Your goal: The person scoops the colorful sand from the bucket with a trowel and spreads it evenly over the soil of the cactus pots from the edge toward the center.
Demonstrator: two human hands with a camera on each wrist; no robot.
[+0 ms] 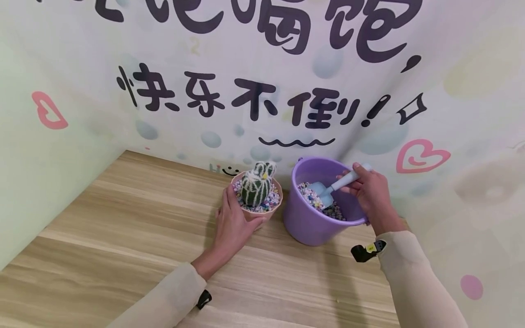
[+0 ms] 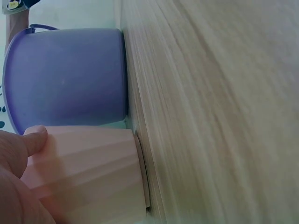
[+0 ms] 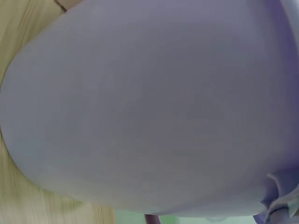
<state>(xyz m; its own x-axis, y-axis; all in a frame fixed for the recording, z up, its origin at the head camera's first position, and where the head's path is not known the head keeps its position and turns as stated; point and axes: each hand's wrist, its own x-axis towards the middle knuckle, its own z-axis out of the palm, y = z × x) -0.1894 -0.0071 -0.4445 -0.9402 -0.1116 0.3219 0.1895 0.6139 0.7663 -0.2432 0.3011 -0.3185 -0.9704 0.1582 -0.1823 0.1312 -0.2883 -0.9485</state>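
My left hand [image 1: 233, 230] grips a pink flower pot [image 1: 265, 216] on the wooden table, thumb on the near side and fingers at its left. In the pot stands a green cactus [image 1: 251, 192] with white fuzz, set among small coloured pebbles [image 1: 272, 200]. The left wrist view shows the pot's ribbed wall [image 2: 93, 168]. To its right is a purple bucket [image 1: 309, 228] with similar pebbles [image 1: 312, 197] inside. My right hand [image 1: 373, 193] holds a light-blue toy shovel [image 1: 344, 180] by its handle, with the blade inside the bucket, at the pebbles. The bucket's wall [image 3: 140, 107] fills the right wrist view.
A wooden tabletop [image 1: 135, 228] spreads left of and in front of the pot and bucket. Close behind them hangs a white printed backdrop [image 1: 229, 54] with large dark characters. A pale green wall [image 1: 24, 182] borders the table's left side.
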